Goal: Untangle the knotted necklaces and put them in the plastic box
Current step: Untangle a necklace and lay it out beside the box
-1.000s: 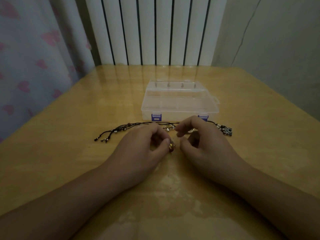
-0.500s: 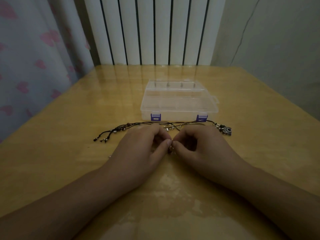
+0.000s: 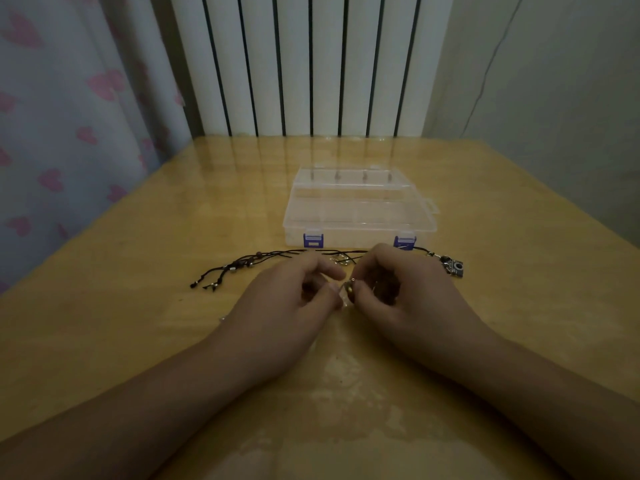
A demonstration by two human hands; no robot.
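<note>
Wooden table (image 3: 138, 306): left hand (image 3: 277, 317) and right hand (image 3: 408, 299) both pinch knotted necklaces (image 3: 348, 289); plastic box (image 3: 360, 216) closed, no legible writing.

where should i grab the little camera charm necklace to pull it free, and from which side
Pinch the black cord just behind the camera charm, coming from the right, where it lies clear of both hands. The cord is thin and flat on the table, so nip it from above with the fingertips.

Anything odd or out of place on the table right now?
Only the expected tangle: black cords lie strung in front of the plastic box, whose lid looks closed. Left hand and right hand pinch a small gold piece. Nothing spilled or broken.
</note>
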